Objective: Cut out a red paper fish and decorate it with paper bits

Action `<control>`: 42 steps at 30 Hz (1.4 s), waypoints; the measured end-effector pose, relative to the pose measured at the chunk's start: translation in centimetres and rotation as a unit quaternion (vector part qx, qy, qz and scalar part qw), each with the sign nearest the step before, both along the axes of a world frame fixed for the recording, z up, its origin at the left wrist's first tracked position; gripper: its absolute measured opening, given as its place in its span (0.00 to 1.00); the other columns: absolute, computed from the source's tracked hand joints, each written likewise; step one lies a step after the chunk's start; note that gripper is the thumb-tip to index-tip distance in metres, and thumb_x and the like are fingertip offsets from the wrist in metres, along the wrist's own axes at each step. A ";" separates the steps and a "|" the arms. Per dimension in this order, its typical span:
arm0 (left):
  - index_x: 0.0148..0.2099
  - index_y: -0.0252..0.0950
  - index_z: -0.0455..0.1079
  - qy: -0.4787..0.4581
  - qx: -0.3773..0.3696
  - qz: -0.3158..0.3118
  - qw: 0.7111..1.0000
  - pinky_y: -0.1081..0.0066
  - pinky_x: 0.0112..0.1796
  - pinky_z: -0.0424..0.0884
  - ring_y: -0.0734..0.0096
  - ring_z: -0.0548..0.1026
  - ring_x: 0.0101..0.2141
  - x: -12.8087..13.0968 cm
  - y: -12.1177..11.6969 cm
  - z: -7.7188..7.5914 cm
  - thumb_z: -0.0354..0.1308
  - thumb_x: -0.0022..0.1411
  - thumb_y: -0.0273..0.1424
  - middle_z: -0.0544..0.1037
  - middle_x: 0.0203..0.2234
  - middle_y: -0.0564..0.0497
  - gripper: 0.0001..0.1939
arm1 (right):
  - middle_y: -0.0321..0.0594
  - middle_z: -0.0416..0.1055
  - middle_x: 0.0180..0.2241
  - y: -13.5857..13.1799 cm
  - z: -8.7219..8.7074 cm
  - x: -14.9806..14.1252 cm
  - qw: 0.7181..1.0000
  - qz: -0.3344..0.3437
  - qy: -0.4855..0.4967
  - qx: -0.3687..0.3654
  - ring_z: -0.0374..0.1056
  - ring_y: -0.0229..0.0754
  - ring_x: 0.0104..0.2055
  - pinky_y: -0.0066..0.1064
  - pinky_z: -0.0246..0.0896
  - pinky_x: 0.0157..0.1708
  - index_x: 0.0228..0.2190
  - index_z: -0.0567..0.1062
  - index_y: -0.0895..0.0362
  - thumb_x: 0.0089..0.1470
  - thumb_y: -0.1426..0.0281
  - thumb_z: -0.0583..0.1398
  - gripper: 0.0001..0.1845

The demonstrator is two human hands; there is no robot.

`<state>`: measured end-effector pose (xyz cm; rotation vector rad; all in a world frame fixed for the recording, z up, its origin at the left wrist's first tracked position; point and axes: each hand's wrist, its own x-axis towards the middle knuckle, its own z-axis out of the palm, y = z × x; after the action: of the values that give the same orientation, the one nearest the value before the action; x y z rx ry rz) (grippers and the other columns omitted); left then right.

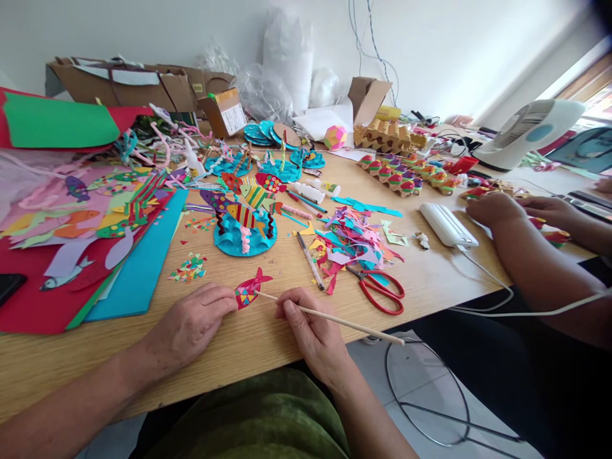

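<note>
A small magenta paper fish (pixel 248 286) lies on the wooden table, its body set with tiny coloured paper triangles. My left hand (pixel 195 319) has its fingertips closed on the left end of this fish, hiding that part. In my right hand (pixel 313 328) is a thin wooden stick (pixel 356 326), gripped like a pen. Its tip touches or hovers just over the fish near the tail; I cannot tell which. To the left is a pile of tiny paper triangles (pixel 191 268). Beyond stands a blue scalloped base (pixel 227 241) bearing several decorated paper fish (pixel 258 194).
Red-handled scissors (pixel 382 293), a pen (pixel 310 260) and paper scraps (pixel 356 239) lie right of my hands. Coloured sheets (pixel 157 255) cover the left side. A white power bank (pixel 448 225) with a cable sits near a co-worker's arms (pixel 526 248) at the right.
</note>
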<state>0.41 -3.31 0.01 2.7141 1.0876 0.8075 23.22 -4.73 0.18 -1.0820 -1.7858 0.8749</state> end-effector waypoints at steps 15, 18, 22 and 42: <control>0.41 0.36 0.72 -0.003 -0.005 -0.001 1.000 0.72 0.41 0.74 0.69 0.76 0.39 0.0 0.0 0.0 0.44 0.63 0.20 0.79 0.37 0.49 0.15 | 0.36 0.69 0.26 0.1 0.1 0.0 1.000 0.005 0.001 -0.020 0.65 0.37 0.29 0.27 0.58 0.30 0.31 0.69 0.56 0.62 0.69 0.50 0.11; 0.40 0.36 0.72 -0.002 -0.010 -0.003 1.000 0.72 0.40 0.74 0.69 0.76 0.39 0.0 0.0 0.1 0.44 0.63 0.20 0.79 0.36 0.49 0.15 | 0.36 0.69 0.26 0.1 0.1 0.0 1.000 0.005 -0.002 -0.019 0.65 0.38 0.29 0.28 0.58 0.30 0.31 0.69 0.56 0.62 0.69 0.50 0.11; 0.40 0.36 0.72 0.001 -0.009 -0.003 1.000 0.72 0.40 0.74 0.69 0.76 0.39 0.0 0.0 0.1 0.44 0.63 0.20 0.79 0.36 0.49 0.15 | 0.36 0.69 0.26 0.0 0.0 0.1 1.000 -0.009 0.025 -0.017 0.65 0.38 0.28 0.28 0.58 0.30 0.31 0.69 0.56 0.62 0.69 0.50 0.11; 0.39 0.35 0.70 0.008 0.021 -0.008 1.000 0.73 0.39 0.74 0.69 0.76 0.38 0.1 0.0 0.2 0.44 0.64 0.20 0.78 0.35 0.48 0.14 | 0.35 0.68 0.25 -0.1 0.0 0.1 1.000 -0.008 0.015 0.000 0.65 0.37 0.28 0.26 0.57 0.29 0.30 0.69 0.57 0.62 0.71 0.50 0.11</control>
<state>0.52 -3.27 0.20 2.7657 1.0611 0.8175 23.32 -4.83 0.16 -1.0751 -1.7503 0.8767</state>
